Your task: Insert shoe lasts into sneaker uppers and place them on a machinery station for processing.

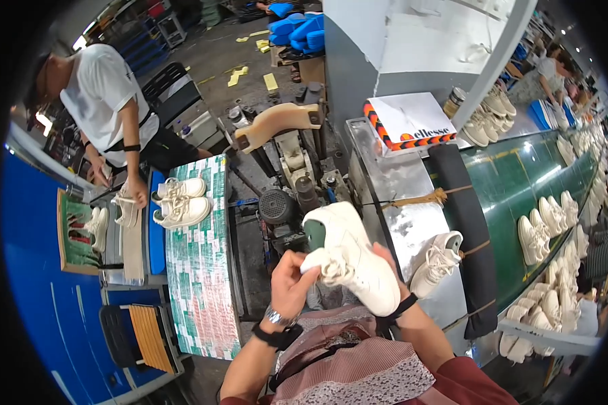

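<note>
A cream lace-up sneaker (368,270) is in my two hands, tilted in front of my apron, with its green lining showing at the opening. My left hand (290,283) pinches at the tongue and bow of the laces. From the far side my right hand (392,270) supports the sneaker, its fingers mostly hidden behind the shoe. Another cream sneaker (436,263) stands on the metal ledge to the right, close to my right hand. On the patterned table at the left sits a pair of cream sneakers (182,210).
Ahead stands a machine with a motor (277,206) and a curved tan pad (277,125). A white box lid (412,121) lies on the metal ledge (412,202). Rows of sneakers ride a green conveyor (500,196) at right. A co-worker (108,101) handles a shoe at left.
</note>
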{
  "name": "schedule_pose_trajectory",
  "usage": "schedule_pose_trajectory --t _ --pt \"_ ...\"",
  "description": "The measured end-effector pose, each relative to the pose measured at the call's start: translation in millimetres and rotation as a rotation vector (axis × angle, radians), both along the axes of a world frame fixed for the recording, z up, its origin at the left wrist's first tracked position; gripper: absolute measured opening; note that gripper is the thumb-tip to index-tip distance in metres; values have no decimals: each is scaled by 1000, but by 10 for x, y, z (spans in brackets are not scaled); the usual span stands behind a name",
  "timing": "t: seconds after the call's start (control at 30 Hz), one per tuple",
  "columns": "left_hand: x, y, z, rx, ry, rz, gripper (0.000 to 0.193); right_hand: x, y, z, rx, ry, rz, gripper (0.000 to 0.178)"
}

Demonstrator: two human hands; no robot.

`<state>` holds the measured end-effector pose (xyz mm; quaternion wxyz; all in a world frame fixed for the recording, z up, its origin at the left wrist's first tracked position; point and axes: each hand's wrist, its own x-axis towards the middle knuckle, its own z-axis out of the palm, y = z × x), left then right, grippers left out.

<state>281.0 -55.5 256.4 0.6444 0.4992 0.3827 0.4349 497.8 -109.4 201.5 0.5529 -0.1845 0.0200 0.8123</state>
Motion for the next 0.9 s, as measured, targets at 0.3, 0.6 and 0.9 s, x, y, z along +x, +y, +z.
schedule_pose_trajectory --t 0.3,0.6,0.9 --pt "468 1127 -890 -316 -284 198 19 -28 1215 590 316 -1375 -246 89" --pt "619 1220 -1354 -761 -895 197 14 -612 1686 1083 461 -2481 87 102" --pt "378 336 -1715 -981 -336 -49 49 -481 1343 846 581 -2386 -15 104"
